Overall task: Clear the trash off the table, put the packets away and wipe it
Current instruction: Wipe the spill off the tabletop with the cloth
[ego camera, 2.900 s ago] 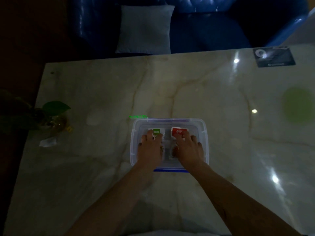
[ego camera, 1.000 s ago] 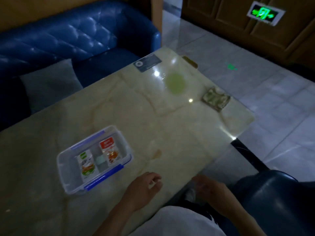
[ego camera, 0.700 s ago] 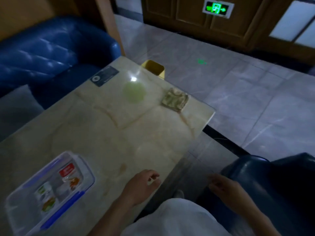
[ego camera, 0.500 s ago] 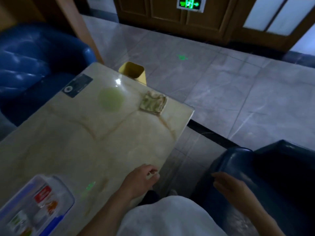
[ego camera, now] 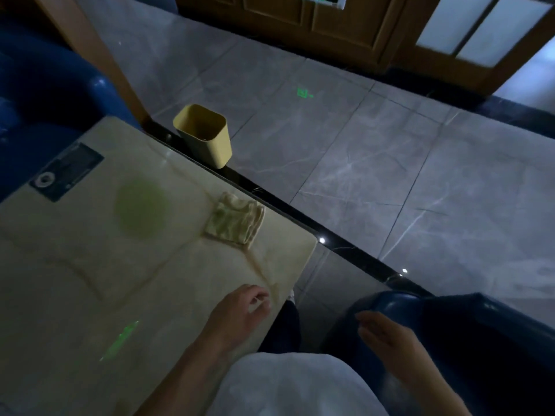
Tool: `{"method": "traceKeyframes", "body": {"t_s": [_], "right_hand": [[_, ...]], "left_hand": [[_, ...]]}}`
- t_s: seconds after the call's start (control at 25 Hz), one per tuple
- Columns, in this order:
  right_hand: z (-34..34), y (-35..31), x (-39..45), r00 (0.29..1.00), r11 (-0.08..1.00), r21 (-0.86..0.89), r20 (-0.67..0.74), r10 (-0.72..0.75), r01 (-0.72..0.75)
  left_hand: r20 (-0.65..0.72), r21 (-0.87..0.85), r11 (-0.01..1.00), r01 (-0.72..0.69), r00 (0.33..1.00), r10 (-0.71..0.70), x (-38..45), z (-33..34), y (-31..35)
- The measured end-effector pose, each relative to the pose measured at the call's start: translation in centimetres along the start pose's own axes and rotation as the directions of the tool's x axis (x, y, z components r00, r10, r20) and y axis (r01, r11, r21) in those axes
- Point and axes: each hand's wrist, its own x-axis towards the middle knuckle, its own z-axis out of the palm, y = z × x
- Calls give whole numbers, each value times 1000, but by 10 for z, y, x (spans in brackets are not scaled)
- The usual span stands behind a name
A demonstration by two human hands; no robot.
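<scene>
A folded, greenish striped cloth (ego camera: 235, 222) lies near the right edge of the pale marble table (ego camera: 75, 265). A round green stain (ego camera: 139, 209) marks the tabletop to the left of the cloth. My left hand (ego camera: 240, 313) rests at the table's near right edge, fingers loosely curled and holding nothing. My right hand (ego camera: 384, 337) hovers off the table, above a dark blue chair, fingers apart and empty. The packet box is out of view.
A yellow bin (ego camera: 204, 135) stands on the tiled floor just beyond the table's far right edge. A dark card (ego camera: 66, 172) lies at the table's far corner. Blue seats flank the table: a sofa (ego camera: 36, 94) at left, a chair (ego camera: 468, 331) at right. Wooden doors stand behind.
Both hands left the packets in the clear box. The view swung right, so the box slid out of frame and the cloth and yellow bin came in.
</scene>
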Motion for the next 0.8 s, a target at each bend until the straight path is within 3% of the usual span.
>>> {"method": "traceKeyframes", "body": {"t_s": [0.24, 0.44, 0.6, 0.8], "right_hand": [[-69, -99, 103, 972, 963, -164, 131, -194, 214], [-92, -175, 172, 887, 859, -270, 289, -359, 436], [-96, -213, 220, 770, 763, -278, 486, -412, 584], [-124, -234, 293, 584, 607, -282, 717, -382, 743]], "left_hand": [[-164, -213, 975, 64, 981, -100, 53, -15, 4], [-346, -292, 945, 145, 906, -245, 65, -25, 9], [-456, -361, 897, 256, 790, -409, 78, -16, 24], [-520, -499, 763, 410, 563, -642, 119, 8, 64]]}}
